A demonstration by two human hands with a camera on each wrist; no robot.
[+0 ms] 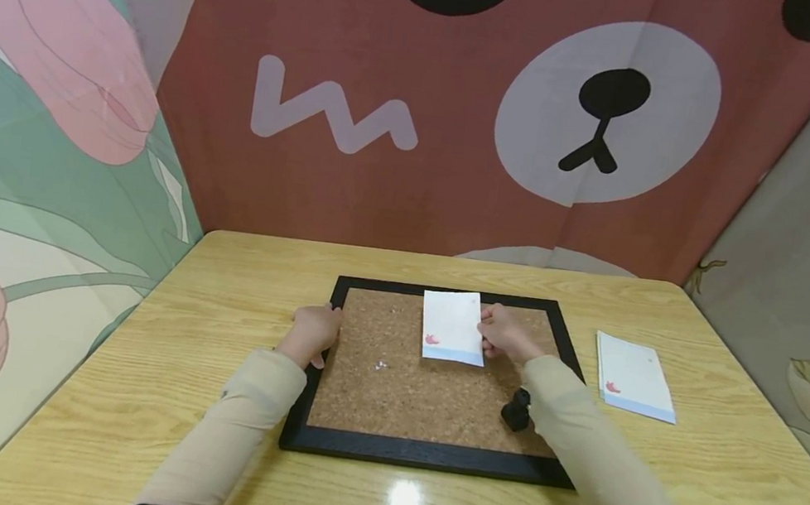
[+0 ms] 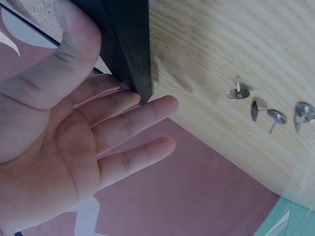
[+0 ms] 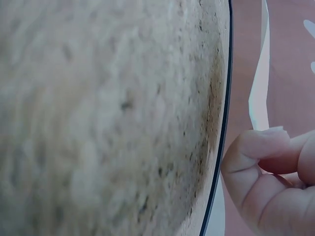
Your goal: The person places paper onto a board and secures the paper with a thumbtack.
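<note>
A cork board (image 1: pixel 403 398) with a black frame lies on the table. My left hand (image 1: pixel 316 331) grips its left frame edge. In the left wrist view, the thumb lies on the black frame (image 2: pixel 132 54), two fingertips meet its side and the other two fingers stretch past it. My right hand (image 1: pixel 508 333) pinches the right edge of a white note sheet (image 1: pixel 452 325) between thumb and fingers, over the upper middle of the board. The sheet has a pink print and a blue bottom band; the right wrist view shows it nearly edge-on (image 3: pixel 261 93).
Several metal thumbtacks (image 2: pixel 238 92) lie on the table near my left hand. More note sheets (image 1: pixel 634 377) lie right of the board. Small shiny bits (image 1: pixel 381 365) show on the cork. A printed cloth (image 1: pixel 382 192) hangs behind the table's far edge.
</note>
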